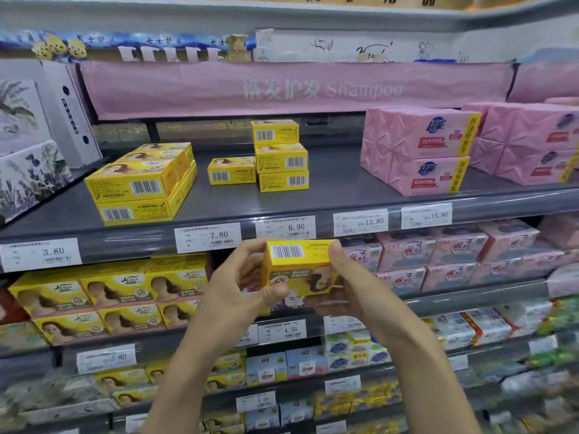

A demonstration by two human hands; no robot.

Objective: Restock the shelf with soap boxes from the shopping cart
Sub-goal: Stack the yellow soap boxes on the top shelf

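Grey shelf (329, 183) in a shop's soap aisle stands only part filled as a person restocks it, with the 6.90 price label (285, 228) on its front lip marking the working spot. Up and to the right of that label, pink wrapped soap packs (419, 151) sit two high. Up and to the left of the label, a two-layer row of yellow boxes (141, 183) runs back from the shelf edge. Directly above the label stands a stack of three yellow boxes (282, 158), and a single yellow box (232, 170) lies above and slightly left of the label, just beside that stack. Bare shelf shows between and behind these groups. Just below the label, the left hand (238, 283) and the right hand (347, 286) both grip one yellow soap box (297, 264), one hand at each end. Its barcode face is turned up, and it is in the air in front of the shelf lip, not yet on the shelf. The shopping cart is out of view, so how many boxes it holds cannot be told. Judged from the gaps, the job looks roughly midway. Several boxes are placed, and this one waits to go up, most likely onto or beside the single box.
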